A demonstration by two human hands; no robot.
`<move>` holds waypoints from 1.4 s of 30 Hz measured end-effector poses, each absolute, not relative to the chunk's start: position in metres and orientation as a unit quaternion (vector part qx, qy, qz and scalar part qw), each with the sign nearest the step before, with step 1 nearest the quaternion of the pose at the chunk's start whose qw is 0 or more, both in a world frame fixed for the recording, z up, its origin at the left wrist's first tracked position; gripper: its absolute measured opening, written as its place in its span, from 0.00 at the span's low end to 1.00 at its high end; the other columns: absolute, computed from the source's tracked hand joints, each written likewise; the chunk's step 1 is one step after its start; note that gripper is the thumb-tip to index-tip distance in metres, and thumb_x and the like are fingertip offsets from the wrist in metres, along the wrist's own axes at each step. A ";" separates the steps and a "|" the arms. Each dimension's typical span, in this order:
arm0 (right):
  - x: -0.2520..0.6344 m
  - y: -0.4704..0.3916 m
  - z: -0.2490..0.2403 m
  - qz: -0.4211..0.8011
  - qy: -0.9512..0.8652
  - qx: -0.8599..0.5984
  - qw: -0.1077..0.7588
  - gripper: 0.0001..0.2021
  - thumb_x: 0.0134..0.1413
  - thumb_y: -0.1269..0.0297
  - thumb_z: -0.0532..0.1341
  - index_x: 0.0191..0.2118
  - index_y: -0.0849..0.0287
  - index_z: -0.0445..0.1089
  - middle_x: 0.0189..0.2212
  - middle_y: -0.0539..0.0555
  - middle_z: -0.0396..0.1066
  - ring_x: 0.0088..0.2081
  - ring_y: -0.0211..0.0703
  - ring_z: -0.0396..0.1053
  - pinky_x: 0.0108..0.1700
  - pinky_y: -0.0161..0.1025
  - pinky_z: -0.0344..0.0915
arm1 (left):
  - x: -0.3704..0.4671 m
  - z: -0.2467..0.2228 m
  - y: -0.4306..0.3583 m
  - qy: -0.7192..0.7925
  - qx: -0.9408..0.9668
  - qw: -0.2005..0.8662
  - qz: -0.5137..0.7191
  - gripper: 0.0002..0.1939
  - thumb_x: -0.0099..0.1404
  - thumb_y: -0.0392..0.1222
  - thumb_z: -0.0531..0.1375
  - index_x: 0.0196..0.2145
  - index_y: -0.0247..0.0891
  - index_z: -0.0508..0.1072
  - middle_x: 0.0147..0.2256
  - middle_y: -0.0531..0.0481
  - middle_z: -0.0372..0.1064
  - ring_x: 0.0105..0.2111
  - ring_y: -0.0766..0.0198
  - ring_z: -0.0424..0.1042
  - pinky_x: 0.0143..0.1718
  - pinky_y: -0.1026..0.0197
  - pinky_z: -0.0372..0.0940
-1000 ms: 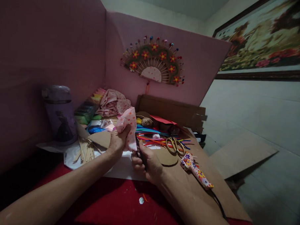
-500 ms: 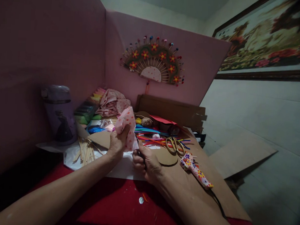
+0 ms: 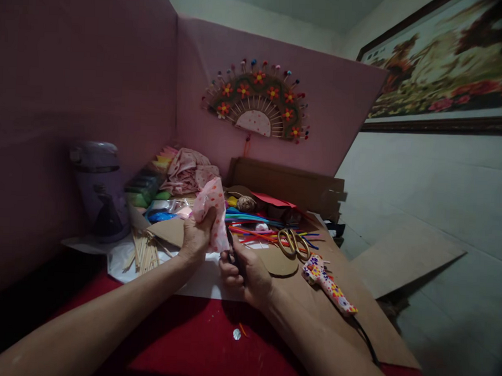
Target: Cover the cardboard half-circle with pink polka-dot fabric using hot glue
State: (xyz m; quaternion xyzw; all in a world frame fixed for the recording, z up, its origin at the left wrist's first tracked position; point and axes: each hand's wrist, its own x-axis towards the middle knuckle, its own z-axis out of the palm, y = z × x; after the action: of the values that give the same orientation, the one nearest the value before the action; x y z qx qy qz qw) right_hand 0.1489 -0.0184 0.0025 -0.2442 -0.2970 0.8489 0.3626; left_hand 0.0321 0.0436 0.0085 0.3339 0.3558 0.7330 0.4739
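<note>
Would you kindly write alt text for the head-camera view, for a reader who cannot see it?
A person's left hand holds pink dotted fabric while the right hand grips a dark tool close to its edge. Around them lie wooden sticks, gold-handled scissors and a flower-patterned glue gun, with a fan-shaped decoration on the pink panel behind.

My left hand (image 3: 196,241) and right hand (image 3: 250,274), both bare. My left forearm (image 3: 104,314), uncovered to the lower edge of view, tapers smoothly to the wrist; my right forearm (image 3: 311,323), likewise uncovered, narrows similarly. Fingernail detail is too dim to distinguish.
</note>
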 end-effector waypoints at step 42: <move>0.152 -0.017 0.003 0.832 -0.308 -0.206 0.413 0.23 0.55 0.40 0.55 0.26 0.56 0.55 0.12 0.41 0.53 0.12 0.27 0.38 0.14 0.28 0.34 | 0.040 0.018 0.023 0.408 0.390 0.415 0.714 0.19 0.49 0.51 0.67 0.17 0.39 0.63 0.15 0.57 0.57 0.15 0.71 0.54 0.16 0.66 0.51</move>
State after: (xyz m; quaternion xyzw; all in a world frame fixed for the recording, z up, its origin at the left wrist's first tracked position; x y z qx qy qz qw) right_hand 0.1517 -0.0165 0.0026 -0.2064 -0.3079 0.8318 0.4132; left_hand 0.0399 0.0235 0.0176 0.3898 0.4076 0.7142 0.4145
